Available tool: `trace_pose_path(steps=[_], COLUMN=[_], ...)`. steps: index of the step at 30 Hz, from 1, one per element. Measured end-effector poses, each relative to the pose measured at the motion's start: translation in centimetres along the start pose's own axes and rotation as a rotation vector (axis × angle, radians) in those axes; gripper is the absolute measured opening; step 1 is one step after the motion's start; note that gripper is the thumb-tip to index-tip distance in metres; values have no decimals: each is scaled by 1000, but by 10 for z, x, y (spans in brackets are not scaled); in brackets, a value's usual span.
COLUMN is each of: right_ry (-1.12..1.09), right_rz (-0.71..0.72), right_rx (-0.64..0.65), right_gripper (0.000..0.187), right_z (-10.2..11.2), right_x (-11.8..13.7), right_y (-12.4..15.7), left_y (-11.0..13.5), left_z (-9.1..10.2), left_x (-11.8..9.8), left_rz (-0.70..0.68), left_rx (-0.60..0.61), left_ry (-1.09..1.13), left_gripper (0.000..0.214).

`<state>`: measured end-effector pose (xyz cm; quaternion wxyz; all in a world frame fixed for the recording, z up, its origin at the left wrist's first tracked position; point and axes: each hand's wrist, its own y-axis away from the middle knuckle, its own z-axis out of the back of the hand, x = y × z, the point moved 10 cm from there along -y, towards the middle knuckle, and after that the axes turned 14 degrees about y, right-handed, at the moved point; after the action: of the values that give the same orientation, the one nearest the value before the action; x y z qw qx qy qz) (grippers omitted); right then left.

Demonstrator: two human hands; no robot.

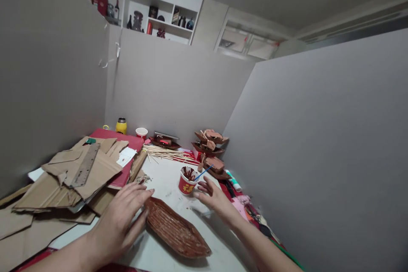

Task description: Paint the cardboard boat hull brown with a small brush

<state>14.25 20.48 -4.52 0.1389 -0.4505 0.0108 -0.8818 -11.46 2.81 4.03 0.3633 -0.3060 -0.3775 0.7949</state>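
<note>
A brown model boat (178,227) with ridged, plank-like lines lies on the white tabletop, slanting from my left hand down to the right. My left hand (124,210) is at the boat's far left end, fingers loosely stretched and the thumb beside the hull; whether it touches cannot be seen clearly. Beside a red paper cup (187,185) with a gold character, my right hand (212,197) has its fingers apart and holds nothing. Brown paint or stain coats the cup's inside, and a thin blue stick (204,173) leans out of it.
Torn cardboard (105,165) with a metal ruler (86,165) piles up at left. Thin wooden sticks (168,153) lie at the back. More model boats (208,148) stand back right. A yellow bottle (121,126) and a white-rimmed cup (141,132) stand near the grey partition (165,85).
</note>
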Motion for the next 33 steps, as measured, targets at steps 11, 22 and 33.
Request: trace_pose_path(steps=[11,22,33], right_ry=[-21,-18,-65], right_rz=[120,88,71], right_rx=[-45,-169,-180], right_gripper=[35,33,33], right_z=[-32,-33,-70], right_x=[9,-7,-2], right_y=[-36,-80,-146], left_y=[5,6,-5], left_z=[-8,-16,-11], left_x=[1,-2,-11], left_rz=[37,12,-66], left_rx=[28,113,73], left_ry=[88,143,175], left_gripper=[45,47,43])
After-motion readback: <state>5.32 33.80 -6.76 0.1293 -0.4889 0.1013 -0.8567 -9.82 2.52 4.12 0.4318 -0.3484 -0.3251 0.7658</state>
